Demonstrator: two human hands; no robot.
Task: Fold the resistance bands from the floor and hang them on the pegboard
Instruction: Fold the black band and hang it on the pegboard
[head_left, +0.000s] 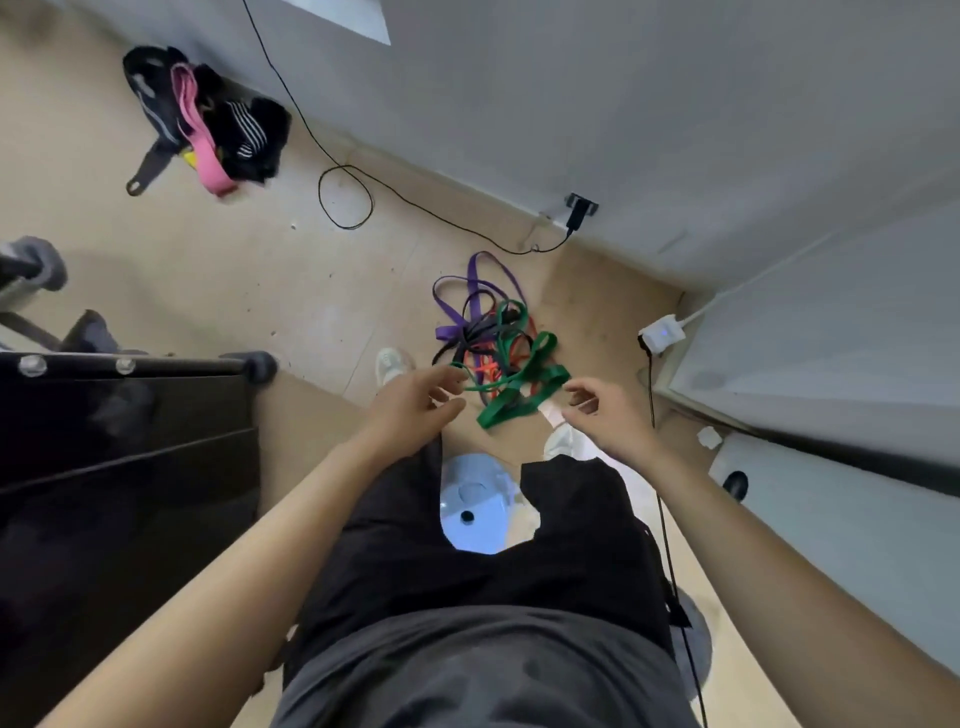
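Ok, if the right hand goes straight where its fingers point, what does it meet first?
Probably the green band: its wide loop lies just ahead of the right hand, though depth is unclear.

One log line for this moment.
stage: pickup | left hand: at green band, grip unclear | right hand: same | band pile: tangled on floor | pegboard: not in view

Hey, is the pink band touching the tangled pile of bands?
Apart. Head view shows the pink band on a dark heap, bare floor separating it from the tangled pile.
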